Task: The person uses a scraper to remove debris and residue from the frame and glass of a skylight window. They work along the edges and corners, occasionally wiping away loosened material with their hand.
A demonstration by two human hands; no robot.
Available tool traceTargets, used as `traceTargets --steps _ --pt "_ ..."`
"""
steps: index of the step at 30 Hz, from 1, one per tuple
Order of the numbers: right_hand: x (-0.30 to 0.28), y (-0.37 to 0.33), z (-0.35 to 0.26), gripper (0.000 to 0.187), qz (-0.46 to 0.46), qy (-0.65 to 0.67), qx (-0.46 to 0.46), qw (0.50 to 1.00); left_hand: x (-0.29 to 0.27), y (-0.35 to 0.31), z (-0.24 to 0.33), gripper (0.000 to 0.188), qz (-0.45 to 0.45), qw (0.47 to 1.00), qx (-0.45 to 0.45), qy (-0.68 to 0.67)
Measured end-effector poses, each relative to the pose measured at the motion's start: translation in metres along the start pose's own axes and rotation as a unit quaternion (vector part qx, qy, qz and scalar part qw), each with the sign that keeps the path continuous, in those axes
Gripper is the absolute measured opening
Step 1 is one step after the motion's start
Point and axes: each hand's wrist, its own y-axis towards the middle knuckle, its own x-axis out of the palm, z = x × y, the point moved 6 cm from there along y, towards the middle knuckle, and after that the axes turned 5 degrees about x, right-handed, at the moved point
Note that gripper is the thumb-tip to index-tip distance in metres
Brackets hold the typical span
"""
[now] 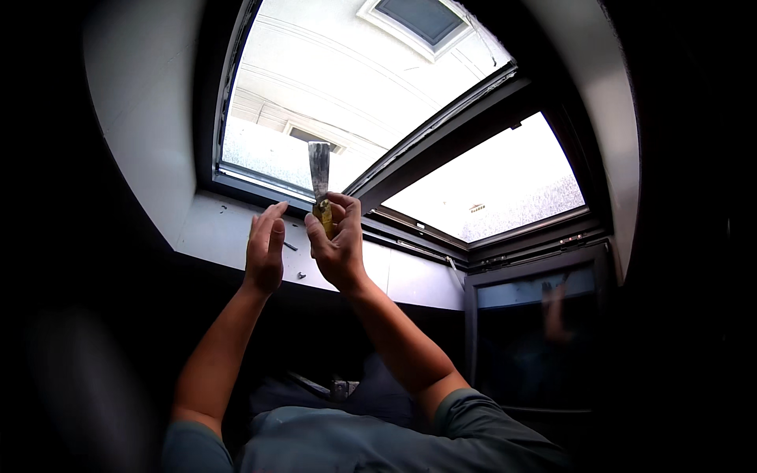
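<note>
A putty knife [319,169] with a smeared metal blade and a yellow handle points upward in front of the window. Its handle is gripped by my right hand [341,251], thumb on the near side. Beside it, to the left, my left hand [265,251] is raised over the sill with its fingers stretched and nothing in it. Behind both hands stands the dark window frame [445,130], and the blade shows against the bright left pane opening.
On the white sill [213,236] lie a dark thin piece [290,246] and a small dark bit [301,276]. At the right, a dark-framed sash [544,331] hangs open and reflects an arm. White reveal walls [146,102] flank the window.
</note>
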Motion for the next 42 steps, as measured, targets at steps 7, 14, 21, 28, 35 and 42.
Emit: traceTargets --steps 7,14,21,28,35,42 --pt "-0.027 -0.004 -0.022 0.044 -0.047 -0.070 -0.003 0.996 0.075 0.043 0.093 0.053 0.002 0.897 -0.088 -0.434" --pt "-0.076 0.012 -0.079 0.056 -0.033 -0.372 -0.227 0.900 0.051 0.113 0.134 0.052 -0.020 0.980 0.174 -0.089" --pt "-0.134 0.090 -0.066 0.047 0.078 -0.617 -0.430 0.654 0.028 0.199 0.202 0.060 0.047 0.847 0.447 0.283" --pt "-0.147 0.111 -0.039 0.042 0.152 -0.611 -0.539 0.560 0.045 0.232 0.250 0.047 -0.061 0.758 0.468 0.450" --pt "-0.141 0.113 -0.043 0.037 0.157 -0.581 -0.551 0.578 0.068 0.219 0.315 0.054 -0.173 0.718 0.372 0.563" --pt "-0.145 0.111 -0.042 0.033 0.153 -0.544 -0.571 0.595 0.083 0.216 0.319 0.053 -0.121 0.695 0.407 0.580"
